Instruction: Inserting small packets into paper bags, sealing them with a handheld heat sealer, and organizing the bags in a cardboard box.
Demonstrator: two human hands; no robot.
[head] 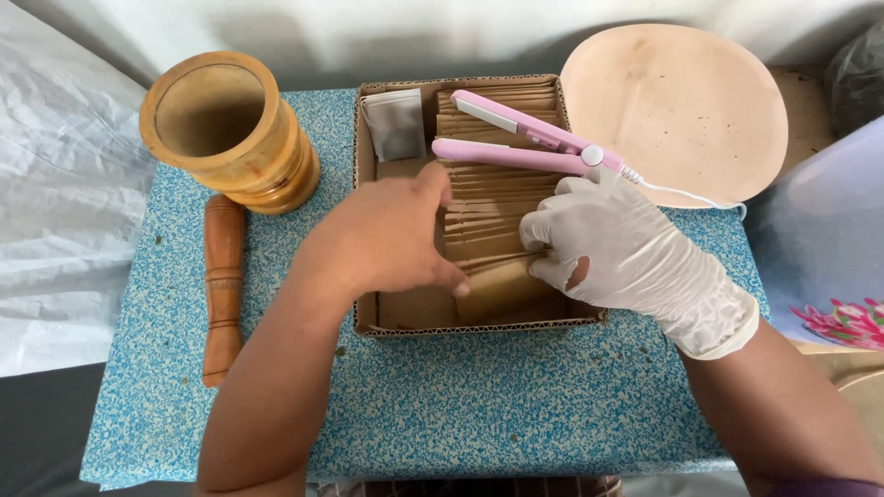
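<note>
Over the cardboard box (pixel 479 322) on the blue speckled table (pixel 460 414), working with both hands in the row of brown paper sachets (pixel 497 189). Standing packed on edge from the back wall forward, with the front sachet (pixel 502 287) leaning loose at the near end, right between the two hands.

Left hand (pixel 387 239), bare: reaching in palm-down from the near left, wrist level, forearm slanting across the table edge. Thumb tip pressing on the front sachet; fingers curled away under the palm, so cannot tell whether anything is gripped.

Right hand (pixel 617 248), in a white glove torn at the thumb base: coming in from the right, knuckles up, fingertips (pixel 536 247) closed in a pinch on the top edge of the front sachet.

To do this well, probably best to keep that pinch high on the edge and light, steadying the neighbours with the left thumb so only one sachet parts from the row. Lift straight up rather than dragging sideways; thin paper likely creases easily. Mind the torn glove near the paper.

Also mind the pink flat iron (pixel 520 152) lying open across the back of the box, just beside the gloved knuckles, cord trailing off right.

Elsewhere: a white pouch (pixel 394 124) in the box's back left corner, a wooden mortar (pixel 230 129) and pestle (pixel 223 285) at left, a round pale plate (pixel 681 106) at back right.
</note>
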